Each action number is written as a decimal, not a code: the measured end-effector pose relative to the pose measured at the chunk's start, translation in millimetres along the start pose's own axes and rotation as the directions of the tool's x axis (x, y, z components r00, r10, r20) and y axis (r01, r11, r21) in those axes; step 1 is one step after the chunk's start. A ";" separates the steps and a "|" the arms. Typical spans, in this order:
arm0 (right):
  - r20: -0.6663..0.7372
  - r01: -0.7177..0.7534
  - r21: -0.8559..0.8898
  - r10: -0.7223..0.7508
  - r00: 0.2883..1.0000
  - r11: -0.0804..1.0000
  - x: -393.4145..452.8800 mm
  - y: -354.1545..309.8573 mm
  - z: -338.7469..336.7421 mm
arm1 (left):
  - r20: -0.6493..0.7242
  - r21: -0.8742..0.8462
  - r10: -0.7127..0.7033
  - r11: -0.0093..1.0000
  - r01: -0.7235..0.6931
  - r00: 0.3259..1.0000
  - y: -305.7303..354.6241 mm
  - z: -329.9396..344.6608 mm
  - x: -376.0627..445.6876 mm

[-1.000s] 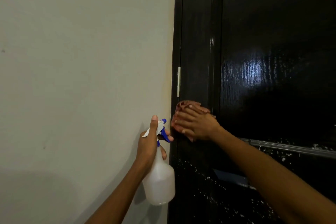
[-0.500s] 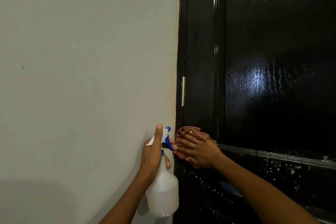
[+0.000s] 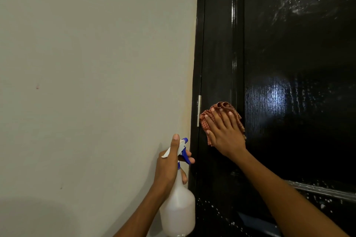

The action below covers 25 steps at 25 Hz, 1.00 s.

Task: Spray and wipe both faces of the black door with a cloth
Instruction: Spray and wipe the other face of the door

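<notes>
A pale wall (image 3: 92, 82) meets the glossy black door (image 3: 298, 86) at a metal hinge (image 3: 199, 110). The right hand (image 3: 224, 132), fingers straight, presses a checked cloth (image 3: 221, 107) flat on the door beside the hinge. The left hand (image 3: 169, 165) grips the spray bottle (image 3: 178, 211), fingers curled around its neck.

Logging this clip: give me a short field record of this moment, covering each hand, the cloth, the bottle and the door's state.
left hand: grips the neck of the spray bottle, fingers at the blue trigger
spray bottle: white, upright, in front of the wall beside the door frame
right hand: flat, fingers straight, pressing the cloth on the door
cloth: reddish checked, bunched under the hand, beside the hinge
door: black, glossy, wet streaks on the upper panel; white droplets on the lower part
wall: plain, pale, left of the door
</notes>
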State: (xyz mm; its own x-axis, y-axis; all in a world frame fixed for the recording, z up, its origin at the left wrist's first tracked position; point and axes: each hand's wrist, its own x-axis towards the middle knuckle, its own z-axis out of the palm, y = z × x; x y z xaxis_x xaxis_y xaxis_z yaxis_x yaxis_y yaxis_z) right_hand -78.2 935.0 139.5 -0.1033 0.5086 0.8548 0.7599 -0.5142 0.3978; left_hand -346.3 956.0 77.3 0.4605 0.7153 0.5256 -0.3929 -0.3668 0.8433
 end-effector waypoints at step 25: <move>0.152 0.347 0.026 -0.346 0.926 0.938 128.6 10.7 -55.1 | 0.040 -0.065 0.031 0.997 -0.028 0.999 13.9 5.0 25.2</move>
State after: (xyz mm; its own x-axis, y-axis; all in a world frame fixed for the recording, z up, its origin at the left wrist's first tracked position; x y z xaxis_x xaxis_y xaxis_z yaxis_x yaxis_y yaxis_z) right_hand -118.7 956.8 272.1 -0.2611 0.7541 0.6026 0.6932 -0.2879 0.6607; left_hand -336.2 965.9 102.8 0.4795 0.6795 0.5553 -0.4567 -0.3472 0.8191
